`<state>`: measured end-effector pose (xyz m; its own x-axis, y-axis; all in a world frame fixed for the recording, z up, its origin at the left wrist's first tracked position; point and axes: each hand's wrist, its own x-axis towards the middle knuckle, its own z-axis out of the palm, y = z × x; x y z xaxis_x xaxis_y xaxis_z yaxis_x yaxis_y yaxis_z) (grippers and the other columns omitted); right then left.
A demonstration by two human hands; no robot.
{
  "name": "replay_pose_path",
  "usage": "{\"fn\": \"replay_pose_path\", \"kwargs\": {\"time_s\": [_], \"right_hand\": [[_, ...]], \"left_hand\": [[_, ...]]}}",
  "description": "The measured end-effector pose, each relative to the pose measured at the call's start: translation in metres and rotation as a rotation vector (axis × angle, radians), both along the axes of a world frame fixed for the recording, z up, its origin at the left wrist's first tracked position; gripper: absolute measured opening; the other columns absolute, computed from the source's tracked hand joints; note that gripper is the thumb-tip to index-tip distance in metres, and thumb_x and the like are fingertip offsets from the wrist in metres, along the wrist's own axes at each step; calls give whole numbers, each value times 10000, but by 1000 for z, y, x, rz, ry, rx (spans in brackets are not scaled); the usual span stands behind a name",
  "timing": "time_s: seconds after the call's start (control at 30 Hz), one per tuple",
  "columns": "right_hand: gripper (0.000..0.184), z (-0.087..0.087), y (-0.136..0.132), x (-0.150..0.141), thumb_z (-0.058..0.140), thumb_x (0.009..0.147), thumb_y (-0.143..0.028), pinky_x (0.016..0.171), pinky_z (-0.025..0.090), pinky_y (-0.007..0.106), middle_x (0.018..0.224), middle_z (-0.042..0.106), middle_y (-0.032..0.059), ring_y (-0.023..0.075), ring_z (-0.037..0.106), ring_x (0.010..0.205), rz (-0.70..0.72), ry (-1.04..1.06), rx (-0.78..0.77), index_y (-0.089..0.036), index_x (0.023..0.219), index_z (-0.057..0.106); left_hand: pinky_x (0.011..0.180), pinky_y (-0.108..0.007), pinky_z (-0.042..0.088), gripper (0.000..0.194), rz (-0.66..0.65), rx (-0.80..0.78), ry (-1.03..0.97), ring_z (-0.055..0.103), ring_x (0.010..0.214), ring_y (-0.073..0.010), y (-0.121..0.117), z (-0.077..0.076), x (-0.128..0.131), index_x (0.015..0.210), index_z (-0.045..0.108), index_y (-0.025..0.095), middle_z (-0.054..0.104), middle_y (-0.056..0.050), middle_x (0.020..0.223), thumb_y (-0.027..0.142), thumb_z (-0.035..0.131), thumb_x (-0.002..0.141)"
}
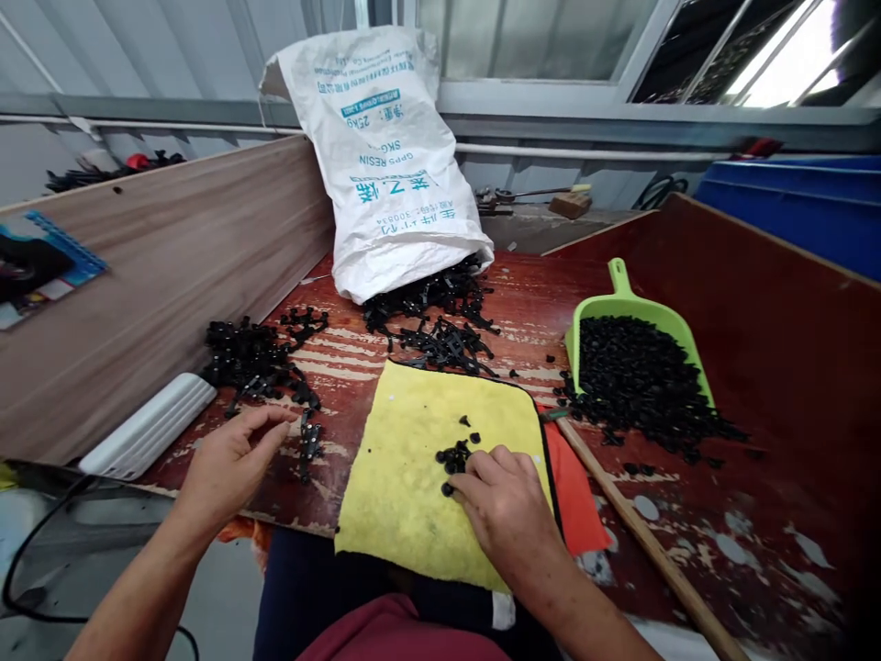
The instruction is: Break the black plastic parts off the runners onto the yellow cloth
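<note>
My right hand [506,500] rests on a yellow cloth [413,496], fingers bent over a small cluster of black plastic pieces [455,456]; what they grip is hidden. My left hand [230,459] hovers over the table's left side, fingers loosely spread and empty, its fingertips close to a black plastic strip [309,441]. A heap of black sprue frames [251,360] lies just beyond it.
A white resin sack [385,156] lies tipped over, spilling black frames [440,317]. A green scoop [637,340] holds many black pieces [647,390]. A wooden stick [647,542] lies at the right. Wooden side boards [158,266] wall the red table [695,514]. A white ribbed block [148,427] sits left.
</note>
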<state>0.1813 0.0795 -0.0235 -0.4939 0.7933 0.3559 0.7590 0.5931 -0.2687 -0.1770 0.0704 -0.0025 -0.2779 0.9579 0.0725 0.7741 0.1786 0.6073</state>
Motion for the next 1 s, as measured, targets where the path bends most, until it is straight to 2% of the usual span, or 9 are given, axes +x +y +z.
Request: {"fn": "replay_pose_path", "kwargs": {"time_s": [0.2, 0.3, 0.43, 0.6, 0.7, 0.77, 0.83, 0.93, 1.0], "right_hand": [[137, 0, -3, -2, 757, 817, -215, 733, 248, 363, 778, 603, -5, 196, 447, 796, 18, 27, -48, -286, 924, 709], [91, -3, -5, -5, 743, 828, -216, 748, 243, 374, 764, 593, -6, 194, 442, 792, 14, 36, -53, -281, 879, 707], [100, -5, -8, -8, 721, 828, -190, 753, 238, 382, 781, 572, -2, 193, 443, 802, -32, 101, -67, -279, 875, 714], [102, 0, -9, -13, 662, 838, -151, 769, 260, 384, 821, 556, 15, 198, 443, 819, -25, 141, -108, -245, 853, 699], [77, 1, -8, -15, 669, 826, -157, 774, 271, 384, 846, 545, 22, 206, 445, 838, -45, 134, -140, -232, 825, 687], [83, 0, -9, -16, 665, 833, -163, 788, 280, 386, 872, 544, 25, 211, 451, 862, -61, 151, -151, -239, 852, 693], [91, -1, -10, -15, 662, 839, -171, 812, 288, 393, 905, 549, 28, 215, 457, 886, -71, 172, -146, -245, 878, 697], [83, -3, -12, -15, 661, 830, -172, 840, 296, 399, 949, 558, 33, 219, 462, 916, -78, 187, -130, -236, 875, 690], [70, -4, -13, -16, 653, 831, -176, 857, 298, 402, 968, 563, 37, 222, 463, 938, -79, 173, -121, -228, 867, 682]], "left_hand": [[713, -317, 419, 283, 58, -139, 197, 680, 800, -267, -5, -2, 5, 926, 694, 272, 752, -36, 849, 496, 541, 847], [580, -299, 347, 336, 101, -214, 164, 623, 624, -250, 6, -9, 15, 741, 637, 255, 670, -22, 635, 567, 543, 823], [545, -267, 382, 295, -5, -174, 18, 590, 571, -195, 14, -20, 30, 678, 564, 228, 617, 7, 593, 499, 571, 794], [776, -331, 521, 238, -253, -94, -127, 666, 856, -216, 0, 1, 63, 899, 687, 216, 714, -44, 892, 370, 509, 862], [1066, -527, 366, 264, -607, 59, 92, 532, 1224, -289, -7, 19, 87, 795, 745, 285, 669, -57, 1211, 133, 530, 804], [1127, -640, 234, 316, -804, 138, 219, 391, 1379, -338, -9, 23, 97, 750, 743, 296, 571, -36, 1402, 60, 533, 762], [1131, -607, 281, 392, -917, 164, 200, 334, 1433, -332, -8, 22, 100, 913, 747, 308, 425, -39, 1542, 35, 493, 791], [997, -418, 478, 388, -736, 200, 95, 519, 1281, -265, -9, 13, 100, 1179, 641, 262, 487, -120, 1442, 96, 426, 902], [829, -352, 529, 208, -549, 202, 87, 623, 1022, -239, -16, 5, 105, 1105, 616, 223, 620, -103, 1120, 234, 501, 933]]}}
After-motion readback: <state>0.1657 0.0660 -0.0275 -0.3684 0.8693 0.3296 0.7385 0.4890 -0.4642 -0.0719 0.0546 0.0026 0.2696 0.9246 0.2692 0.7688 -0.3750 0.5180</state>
